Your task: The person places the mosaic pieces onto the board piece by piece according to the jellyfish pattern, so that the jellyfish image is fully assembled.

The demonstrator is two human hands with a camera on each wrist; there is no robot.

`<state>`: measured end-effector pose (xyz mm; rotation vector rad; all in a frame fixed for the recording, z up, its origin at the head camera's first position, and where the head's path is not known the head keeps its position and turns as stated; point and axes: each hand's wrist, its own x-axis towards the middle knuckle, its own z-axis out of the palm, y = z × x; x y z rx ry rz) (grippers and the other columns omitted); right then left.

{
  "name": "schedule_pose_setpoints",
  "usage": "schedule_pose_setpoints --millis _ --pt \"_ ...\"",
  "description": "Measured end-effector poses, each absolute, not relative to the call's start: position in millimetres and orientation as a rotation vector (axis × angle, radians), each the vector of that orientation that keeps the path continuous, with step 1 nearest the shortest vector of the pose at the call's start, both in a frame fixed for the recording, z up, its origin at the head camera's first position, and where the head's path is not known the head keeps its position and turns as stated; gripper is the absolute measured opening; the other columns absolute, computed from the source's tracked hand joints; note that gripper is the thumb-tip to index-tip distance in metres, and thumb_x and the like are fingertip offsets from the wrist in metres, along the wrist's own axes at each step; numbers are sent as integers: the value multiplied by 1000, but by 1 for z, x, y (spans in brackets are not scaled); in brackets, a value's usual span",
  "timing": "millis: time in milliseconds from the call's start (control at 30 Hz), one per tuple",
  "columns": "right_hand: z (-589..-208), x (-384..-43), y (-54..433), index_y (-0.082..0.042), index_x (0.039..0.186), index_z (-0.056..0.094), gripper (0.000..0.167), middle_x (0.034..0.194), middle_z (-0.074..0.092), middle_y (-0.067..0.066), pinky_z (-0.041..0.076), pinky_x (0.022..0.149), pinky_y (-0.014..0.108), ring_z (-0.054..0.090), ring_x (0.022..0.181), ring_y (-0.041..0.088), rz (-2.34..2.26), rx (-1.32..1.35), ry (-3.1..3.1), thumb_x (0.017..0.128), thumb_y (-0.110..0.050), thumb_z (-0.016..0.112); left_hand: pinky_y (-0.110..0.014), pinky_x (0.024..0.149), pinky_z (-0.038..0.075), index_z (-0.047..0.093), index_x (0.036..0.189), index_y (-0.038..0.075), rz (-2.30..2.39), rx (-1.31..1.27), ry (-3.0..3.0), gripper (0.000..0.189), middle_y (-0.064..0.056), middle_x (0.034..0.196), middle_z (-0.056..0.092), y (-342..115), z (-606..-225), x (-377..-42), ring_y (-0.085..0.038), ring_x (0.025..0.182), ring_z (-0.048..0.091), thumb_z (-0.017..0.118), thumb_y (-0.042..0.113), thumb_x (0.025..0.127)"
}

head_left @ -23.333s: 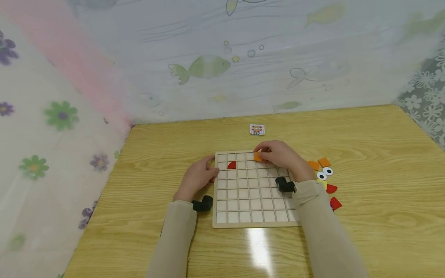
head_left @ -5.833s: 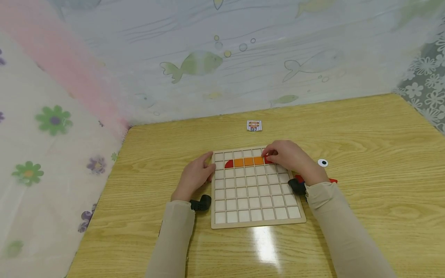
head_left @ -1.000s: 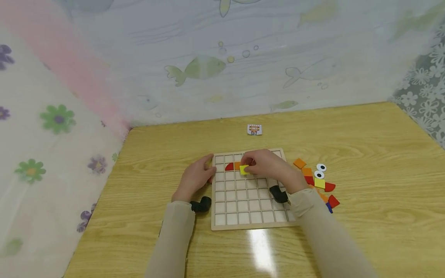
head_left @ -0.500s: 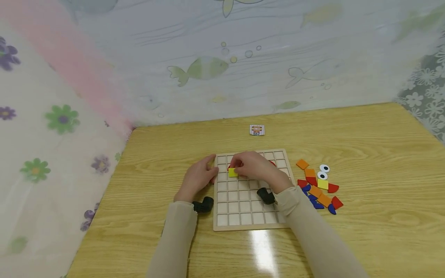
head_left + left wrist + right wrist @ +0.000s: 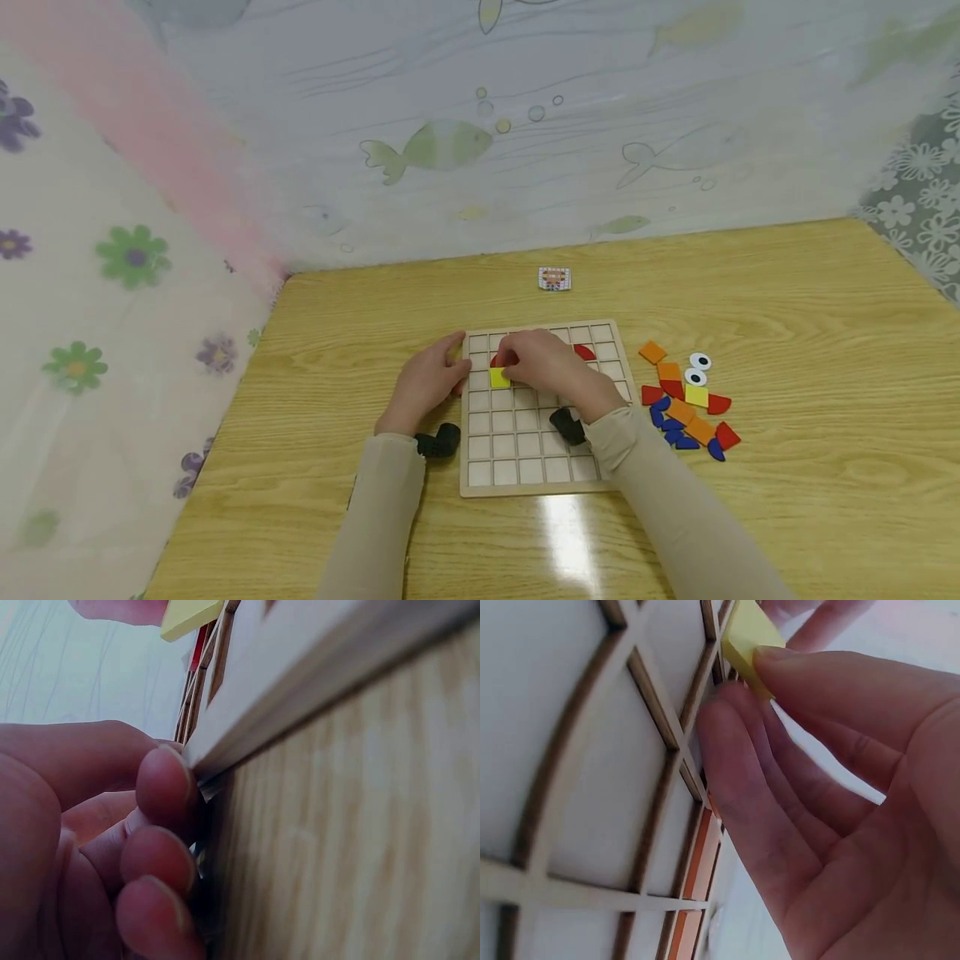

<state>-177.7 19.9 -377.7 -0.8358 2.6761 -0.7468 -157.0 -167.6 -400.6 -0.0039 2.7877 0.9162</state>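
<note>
In the head view my left hand point(image 5: 427, 382) holds the left edge of a wooden grid board point(image 5: 551, 490) near its far corner. My right hand point(image 5: 546, 367) pinches a yellow square tile point(image 5: 500, 378) between thumb and fingers, over a left-side cell one row nearer than the filled row. The right wrist view shows that tile point(image 5: 748, 641) tilted against the grid bars. A red quarter-round tile point(image 5: 583, 353) lies at the right end of the filled row; another red tile point(image 5: 494, 362) peeks out by my fingertips. Orange tiles point(image 5: 702, 855) sit in the row, hidden by my hand in the head view.
Right of the board lie loose tiles: orange squares point(image 5: 652, 352), red quarter-rounds point(image 5: 718, 404), a yellow square point(image 5: 696, 395), several blue pieces point(image 5: 687, 443) and two eye discs point(image 5: 700, 362). A small printed pattern card point(image 5: 554, 279) lies beyond the board. Walls close the table's back and left.
Since 23 seconds ago, the row has gained orange tiles and a second red one. Over the last second my right hand moved the yellow tile left and lowered it nearer. My left hand stayed put.
</note>
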Motion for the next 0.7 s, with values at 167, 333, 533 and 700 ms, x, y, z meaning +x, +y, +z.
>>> schedule_pose_setpoints --millis 167,333,533,700 --pt "-378 -177 19 -13 83 66 5 74 57 -6 42 66 28 50 70 12 -699 -864 2711 79 -11 65 -29 47 39 34 138 25 918 0 2790 52 3 55 58 -167 -401 -157 -15 43 45 51 30 88" --pt "-378 -177 19 -14 86 66 8 74 56 -6 41 65 28 49 70 12 -702 -886 2713 79 -9 64 -29 46 39 35 138 24 932 0 2789 53 3 56 58 -167 -400 -157 -15 43 46 51 29 88" --pt "-376 -178 23 -18 88 66 9 75 56 -8 41 64 27 50 69 11 -767 -855 2665 82 -14 61 -29 49 39 36 138 24 939 -2 2790 52 3 59 58 -168 -400 -157 -15 48 48 51 28 88" --pt "-371 -177 32 -20 90 65 8 80 58 -9 42 67 28 51 72 11 -821 -817 2645 85 -21 60 -29 51 39 35 138 25 936 -15 2779 52 3 59 58 -168 -400 -157 -16 49 48 51 29 88"
